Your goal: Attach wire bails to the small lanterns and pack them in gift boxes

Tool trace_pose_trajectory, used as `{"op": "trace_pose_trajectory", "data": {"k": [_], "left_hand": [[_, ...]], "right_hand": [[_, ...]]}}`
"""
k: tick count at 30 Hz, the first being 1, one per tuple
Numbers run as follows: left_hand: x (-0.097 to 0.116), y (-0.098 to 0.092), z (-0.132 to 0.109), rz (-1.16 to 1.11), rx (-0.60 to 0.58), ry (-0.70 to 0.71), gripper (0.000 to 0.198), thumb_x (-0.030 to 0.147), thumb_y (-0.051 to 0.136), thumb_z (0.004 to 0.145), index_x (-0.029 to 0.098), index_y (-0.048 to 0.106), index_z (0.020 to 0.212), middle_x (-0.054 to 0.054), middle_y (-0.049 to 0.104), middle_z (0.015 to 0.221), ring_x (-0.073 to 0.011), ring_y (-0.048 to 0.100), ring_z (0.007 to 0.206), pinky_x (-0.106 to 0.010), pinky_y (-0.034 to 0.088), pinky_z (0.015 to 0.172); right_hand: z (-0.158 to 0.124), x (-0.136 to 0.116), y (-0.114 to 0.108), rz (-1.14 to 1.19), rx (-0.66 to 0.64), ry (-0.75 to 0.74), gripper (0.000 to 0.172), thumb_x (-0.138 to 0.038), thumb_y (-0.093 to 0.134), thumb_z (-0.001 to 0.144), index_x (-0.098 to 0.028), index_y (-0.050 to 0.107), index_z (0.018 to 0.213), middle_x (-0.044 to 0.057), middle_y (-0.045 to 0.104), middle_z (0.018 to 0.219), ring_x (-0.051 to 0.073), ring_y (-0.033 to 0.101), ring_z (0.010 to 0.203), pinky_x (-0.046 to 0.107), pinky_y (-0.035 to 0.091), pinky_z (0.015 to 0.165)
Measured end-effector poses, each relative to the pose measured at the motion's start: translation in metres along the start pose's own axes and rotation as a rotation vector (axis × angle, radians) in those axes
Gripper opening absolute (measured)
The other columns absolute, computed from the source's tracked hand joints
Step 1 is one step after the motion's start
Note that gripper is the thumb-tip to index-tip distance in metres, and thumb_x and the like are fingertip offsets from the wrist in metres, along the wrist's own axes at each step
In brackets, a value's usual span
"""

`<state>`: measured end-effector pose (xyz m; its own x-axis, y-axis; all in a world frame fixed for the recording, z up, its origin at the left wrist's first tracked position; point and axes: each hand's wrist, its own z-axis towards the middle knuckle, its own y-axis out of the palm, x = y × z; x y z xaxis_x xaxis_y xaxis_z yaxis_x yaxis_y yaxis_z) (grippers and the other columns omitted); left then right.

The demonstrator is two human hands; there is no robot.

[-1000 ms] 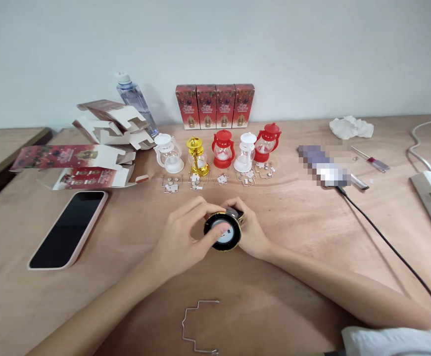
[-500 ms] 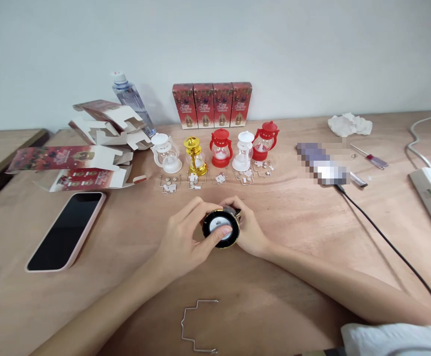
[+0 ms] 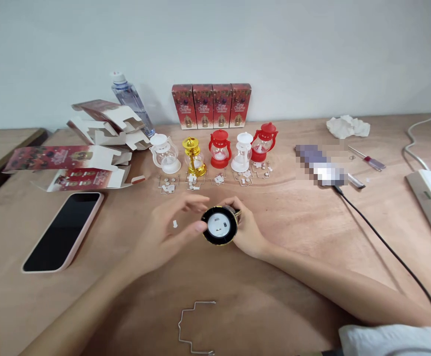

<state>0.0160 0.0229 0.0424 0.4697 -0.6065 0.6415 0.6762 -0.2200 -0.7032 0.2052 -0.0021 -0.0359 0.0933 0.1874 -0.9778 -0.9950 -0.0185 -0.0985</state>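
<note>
My right hand (image 3: 247,227) grips a small lantern (image 3: 205,236) with a black, gold-edged base, its underside turned up toward me. A white round plate (image 3: 220,228) with small openings sits in the middle of that base; the lantern's upper part is hidden. At the lantern's left side my left hand (image 3: 167,235) is open, thumb and fingers apart and nothing between them. A small white piece (image 3: 174,224) shows beside its palm; whether it lies on the table I cannot tell. A bent metal wire handle (image 3: 180,324) lies in front of me.
Several lanterns (image 3: 220,153) stand behind my hands, with wire handles and small white parts before them. Red boxes (image 3: 212,106) line the wall. Opened cartons (image 3: 70,158), a bottle (image 3: 135,101) and a phone (image 3: 65,232) are left; a screwdriver (image 3: 374,163) and cabled device (image 3: 321,165) are right.
My left hand has let go of the lantern's base and moved left, its fingers spreading. The white plate is now uncovered, and a small white piece shows near the palm.
</note>
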Motion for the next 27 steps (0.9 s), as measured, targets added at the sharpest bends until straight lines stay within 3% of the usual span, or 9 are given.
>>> {"op": "trace_pose_trajectory", "data": {"k": [3,8,16,20,23,27], "left_hand": [[-0.023,-0.018,-0.01,0.173,-0.003,-0.176,0.029,0.043,0.051,0.091,0.025,0.058,0.112,-0.004,0.071,0.094,-0.02,0.066,0.083,-0.031,0.051,0.07],[-0.057,-0.023,-0.029,0.356,-0.122,-0.181,0.028,0.048,0.054,0.087,0.022,0.064,0.093,-0.005,0.069,0.093,-0.0235,0.065,0.087,-0.036,0.05,0.076],[-0.068,-0.013,-0.027,0.339,-0.146,-0.223,0.035,0.049,0.047,0.089,0.021,0.062,0.076,-0.004,0.066,0.081,-0.022,0.063,0.078,-0.036,0.049,0.072],[-0.07,-0.01,-0.029,0.367,-0.18,-0.271,0.031,0.045,0.044,0.091,0.02,0.062,0.087,-0.005,0.066,0.088,-0.022,0.063,0.082,-0.036,0.05,0.075],[-0.068,-0.006,-0.033,0.566,-0.207,-0.171,0.024,0.032,0.042,0.094,0.019,0.062,0.094,-0.007,0.067,0.094,-0.0233,0.064,0.089,-0.037,0.049,0.078],[-0.06,-0.001,-0.036,0.974,-0.326,0.077,0.027,0.009,0.04,0.09,0.016,0.066,0.087,-0.009,0.069,0.09,-0.0249,0.065,0.079,-0.037,0.047,0.07]], "right_hand": [[0.001,0.002,0.0,0.029,0.027,0.018,0.029,-0.016,0.066,0.063,-0.022,0.053,0.088,0.0,0.065,0.085,0.017,0.06,0.078,0.028,0.048,0.07],[0.001,0.003,0.0,0.045,0.01,0.029,0.031,-0.015,0.067,0.062,-0.023,0.053,0.089,-0.001,0.064,0.085,0.016,0.059,0.078,0.028,0.047,0.07],[0.0,0.005,0.0,0.029,0.009,0.031,0.031,-0.015,0.065,0.062,-0.023,0.053,0.089,0.0,0.065,0.085,0.017,0.06,0.078,0.028,0.046,0.07],[0.0,0.004,0.001,0.042,0.012,0.026,0.03,-0.015,0.066,0.062,-0.022,0.053,0.089,0.0,0.065,0.086,0.016,0.06,0.078,0.028,0.045,0.071],[0.0,0.004,0.001,0.061,0.008,0.023,0.03,-0.014,0.065,0.062,-0.022,0.053,0.089,0.0,0.065,0.086,0.016,0.06,0.079,0.028,0.046,0.071],[0.001,0.004,0.001,0.058,0.003,0.016,0.03,-0.015,0.065,0.063,-0.023,0.053,0.089,-0.001,0.065,0.086,0.016,0.06,0.078,0.028,0.046,0.071]]}}
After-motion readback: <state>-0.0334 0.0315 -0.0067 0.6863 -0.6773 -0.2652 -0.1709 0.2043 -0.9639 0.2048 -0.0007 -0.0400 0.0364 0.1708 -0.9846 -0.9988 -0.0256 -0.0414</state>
